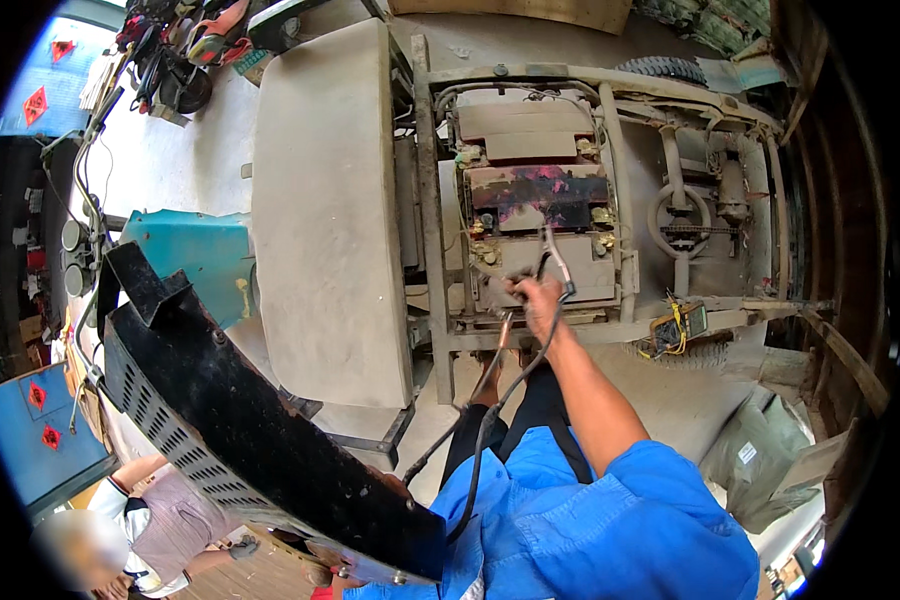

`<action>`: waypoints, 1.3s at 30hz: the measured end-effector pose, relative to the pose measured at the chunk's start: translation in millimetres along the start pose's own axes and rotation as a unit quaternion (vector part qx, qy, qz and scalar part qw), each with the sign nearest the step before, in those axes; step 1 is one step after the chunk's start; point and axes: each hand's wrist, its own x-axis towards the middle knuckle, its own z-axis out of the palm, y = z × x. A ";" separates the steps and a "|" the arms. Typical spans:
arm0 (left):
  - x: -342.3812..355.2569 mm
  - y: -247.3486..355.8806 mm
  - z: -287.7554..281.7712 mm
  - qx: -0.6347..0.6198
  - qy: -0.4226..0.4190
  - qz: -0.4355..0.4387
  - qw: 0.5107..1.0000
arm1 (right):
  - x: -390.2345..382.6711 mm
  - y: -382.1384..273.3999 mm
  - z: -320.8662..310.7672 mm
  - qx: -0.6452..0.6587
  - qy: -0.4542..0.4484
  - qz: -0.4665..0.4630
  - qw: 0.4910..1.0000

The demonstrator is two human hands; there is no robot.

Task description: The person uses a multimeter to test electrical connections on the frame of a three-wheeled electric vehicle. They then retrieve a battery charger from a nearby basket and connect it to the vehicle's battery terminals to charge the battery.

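1. R hand point(540, 300): its fingers are curled closed, w/ a thin silvery metal clamp point(558, 258) in hold; exact contact pts partly hidden.
2. L hand is out of view, so I cannot tell its fingers.
3. The clamp is over the nearest of three dusty grey box-shaped batteries point(585, 262); a black flexible cable point(484, 435) runs from it toward the blue cloth shirt point(620, 500).
4. A 2nd black cable point(432, 453), w/ copper-coloured end point(505, 332), is just below the hand.
5. Mid. battery point(560, 190) has purple-red stains on top.
6. Around the batteries: a dusty metal frame point(432, 200), w/ yellow-edged dark meter point(692, 320) on its near rail, at right.
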 end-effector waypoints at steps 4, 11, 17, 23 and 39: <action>5.7 -5.0 -10.1 -0.019 -0.019 0.000 1.000 | 20.7 -43.1 -18.7 -0.064 0.055 -0.009 0.996; -3.3 -4.0 -3.5 -0.031 -0.015 0.032 0.999 | 37.4 -79.6 4.2 0.139 -0.002 -0.043 0.989; -3.6 -6.3 -5.2 -0.046 -0.021 0.045 0.998 | 51.7 -103.3 20.0 0.286 -0.059 -0.023 0.956; -6.8 -14.8 -4.5 -0.060 -0.032 0.055 0.996 | 59.1 -135.4 36.3 0.307 -0.110 -0.028 0.945; -1.0 -22.1 1.4 -0.084 -0.085 0.085 0.989 | 64.9 -212.5 71.8 0.345 -0.165 -0.055 0.922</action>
